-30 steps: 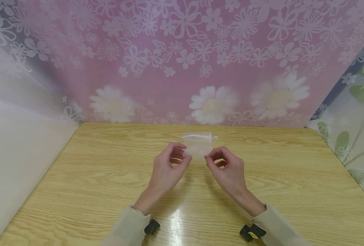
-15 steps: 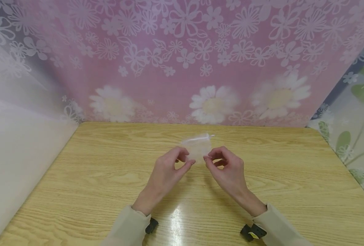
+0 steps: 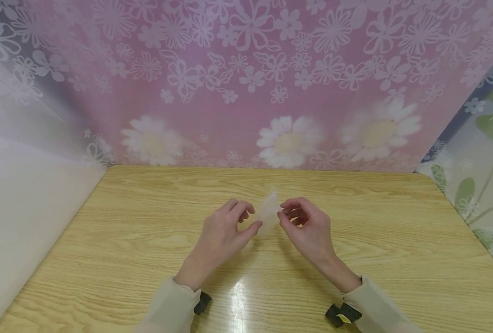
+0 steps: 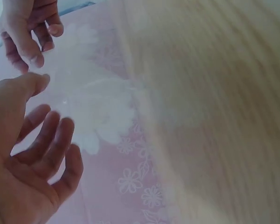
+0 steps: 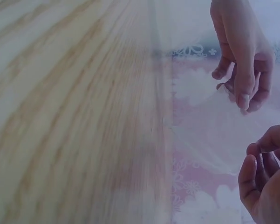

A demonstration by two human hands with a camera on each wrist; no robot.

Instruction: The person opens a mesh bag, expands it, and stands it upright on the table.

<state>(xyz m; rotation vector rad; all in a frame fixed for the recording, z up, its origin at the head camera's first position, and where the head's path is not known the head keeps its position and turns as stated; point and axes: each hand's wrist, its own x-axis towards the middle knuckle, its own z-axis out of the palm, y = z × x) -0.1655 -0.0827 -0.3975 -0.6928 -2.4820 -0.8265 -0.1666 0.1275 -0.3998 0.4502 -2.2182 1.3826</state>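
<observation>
A small translucent plastic bag [image 3: 268, 212] is up between the two hands above the table, turned so that it looks narrow in the head view. My right hand [image 3: 306, 224] is at its right edge, thumb and fingertip pinching close together there. On the left side my left hand [image 3: 225, 229] has its thumb tip near the bag's lower left edge. In the left wrist view the thumb and fingers of the left hand [image 4: 37, 149] are loosely spread apart. The right wrist view shows the bag [image 5: 212, 128] stretching pale between the left hand [image 5: 244, 60] and the right hand [image 5: 268, 172].
The wood-grain table [image 3: 146, 259] reaches back to a pink flowered curtain [image 3: 213, 106]. A pale wall covering [image 3: 30, 185] stands on the left, and a leaf-patterned one [image 3: 471, 185] on the right. Black wrist devices [image 3: 202, 303] sit at both sleeve cuffs.
The bag has turned from lying broad across both hands to a narrow diamond, its far edge coming nearer. My left hand has loosened and shifted slightly left; the right hand has hardly moved.
</observation>
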